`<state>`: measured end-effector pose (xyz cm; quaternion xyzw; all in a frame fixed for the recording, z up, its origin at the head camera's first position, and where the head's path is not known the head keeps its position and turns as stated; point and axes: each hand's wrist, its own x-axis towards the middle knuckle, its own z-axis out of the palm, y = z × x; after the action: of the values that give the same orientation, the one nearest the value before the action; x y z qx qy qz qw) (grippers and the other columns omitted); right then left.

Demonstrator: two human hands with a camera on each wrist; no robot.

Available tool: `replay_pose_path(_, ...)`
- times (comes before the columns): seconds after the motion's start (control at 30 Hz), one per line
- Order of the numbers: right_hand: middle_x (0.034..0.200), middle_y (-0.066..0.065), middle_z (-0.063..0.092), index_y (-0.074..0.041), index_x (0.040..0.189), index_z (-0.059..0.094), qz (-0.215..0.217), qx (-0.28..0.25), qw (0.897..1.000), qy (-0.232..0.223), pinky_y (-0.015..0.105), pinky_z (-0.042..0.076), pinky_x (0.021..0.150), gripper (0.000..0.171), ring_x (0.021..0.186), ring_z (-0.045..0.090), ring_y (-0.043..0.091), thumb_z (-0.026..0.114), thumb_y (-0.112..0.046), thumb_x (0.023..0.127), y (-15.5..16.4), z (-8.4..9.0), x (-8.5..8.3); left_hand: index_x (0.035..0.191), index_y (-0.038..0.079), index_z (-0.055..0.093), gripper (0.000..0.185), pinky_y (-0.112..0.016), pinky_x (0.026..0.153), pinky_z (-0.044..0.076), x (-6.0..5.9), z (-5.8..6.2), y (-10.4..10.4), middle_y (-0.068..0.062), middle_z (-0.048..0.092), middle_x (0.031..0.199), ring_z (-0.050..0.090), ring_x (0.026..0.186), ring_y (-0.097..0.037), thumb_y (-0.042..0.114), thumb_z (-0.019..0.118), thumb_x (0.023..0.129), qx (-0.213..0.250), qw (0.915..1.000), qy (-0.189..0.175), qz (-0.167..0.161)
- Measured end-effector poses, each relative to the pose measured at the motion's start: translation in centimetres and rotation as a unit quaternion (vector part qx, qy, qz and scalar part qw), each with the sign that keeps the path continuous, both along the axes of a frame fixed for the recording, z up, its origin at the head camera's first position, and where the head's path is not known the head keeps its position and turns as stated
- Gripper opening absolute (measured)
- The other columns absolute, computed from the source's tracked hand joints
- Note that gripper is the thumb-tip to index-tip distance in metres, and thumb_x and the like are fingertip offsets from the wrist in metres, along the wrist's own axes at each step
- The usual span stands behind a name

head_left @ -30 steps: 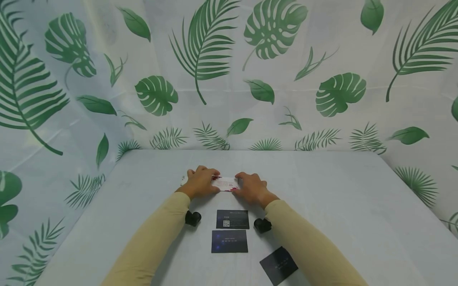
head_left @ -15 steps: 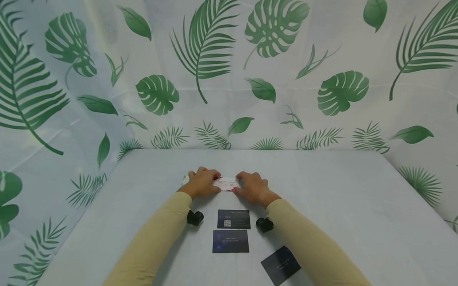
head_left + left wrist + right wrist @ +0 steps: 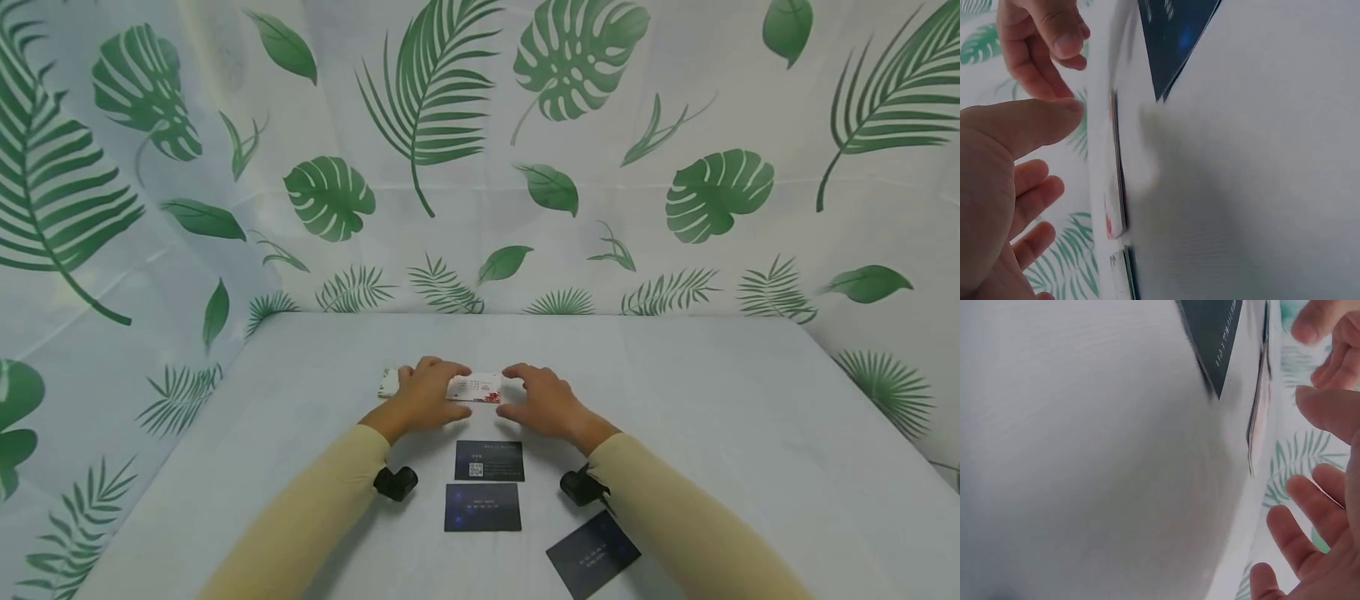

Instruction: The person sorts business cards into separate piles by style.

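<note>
A small stack of white business cards point(image 3: 476, 387) with red flower print lies on the table between both hands in the head view. My left hand point(image 3: 429, 395) hovers over its left end, thumb and fingers spread apart, covering part of it. My right hand point(image 3: 546, 402) is just off its right end, fingers also spread. Both wrist views show the hands clear of the stack point(image 3: 1115, 172), its edge seen low on the table. Left of it lies a white card stack with green leaf print point(image 3: 388, 383), partly hidden behind my left hand.
Nearer to me lie two dark blue cards, one with a QR code point(image 3: 490, 461) and a plain-fronted one point(image 3: 482, 507) below it. A third dark card point(image 3: 592, 553) lies tilted beside my right forearm. A leaf-printed curtain point(image 3: 480, 167) stands behind the table.
Both hands were gripping the ends of the red-flower card stack; they have let go and drawn slightly apart. The stack stays in place, and the green-leaf cards show more.
</note>
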<state>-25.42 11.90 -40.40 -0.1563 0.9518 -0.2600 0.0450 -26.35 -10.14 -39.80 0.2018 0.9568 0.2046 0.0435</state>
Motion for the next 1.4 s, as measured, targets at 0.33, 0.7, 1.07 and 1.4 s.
replay_pose_path(0.33,0.12,0.01,0.063,-0.013,0.131,0.062,0.05,0.046,0.997,-0.034,0.052,0.045,0.092,0.062,0.111,0.057,0.03,0.086,-0.032,0.077,2.0,0.5,3.4,0.133,0.018,0.062,0.066,-0.055,0.094,0.023,3.8,-0.7,-1.5,0.003,0.061,0.133,0.04,0.131,-0.025,0.041,0.087,0.077,-0.036,0.9986,-0.004,-0.04)
replay_pose_path(0.7,0.118,0.004,0.064,-0.014,0.126,0.065,0.083,0.069,0.993,-0.037,0.054,0.038,0.096,0.059,0.111,0.053,0.027,0.089,-0.029,0.074,2.1,-0.3,5.3,0.131,0.017,0.064,0.066,-0.054,0.095,0.024,5.4,-1.2,-1.2,0.003,0.061,0.127,0.042,0.126,-0.023,0.043,0.087,0.076,-0.036,0.9973,-0.028,-0.057)
replay_pose_path(1.07,0.115,0.002,0.067,-0.015,0.121,0.068,0.071,0.073,0.995,-0.019,0.051,0.037,0.096,0.046,0.108,0.056,0.025,0.085,-0.024,0.079,1.8,-0.6,5.6,0.123,0.015,0.07,0.049,-0.057,0.097,0.024,6.2,-1.4,-0.9,0.005,0.066,0.112,0.044,0.122,-0.022,0.037,0.083,0.081,-0.041,0.9972,0.001,-0.062)
replay_pose_path(1.4,0.112,0.003,0.066,-0.015,0.12,0.067,0.072,0.06,0.995,-0.019,0.05,0.038,0.095,0.043,0.105,0.055,0.024,0.083,-0.023,0.081,2.0,-0.4,6.0,0.123,0.016,0.07,0.051,-0.056,0.095,0.025,6.2,-1.7,-0.8,0.006,0.065,0.11,0.045,0.119,-0.02,0.04,0.083,0.081,-0.046,0.9963,0.015,-0.072)
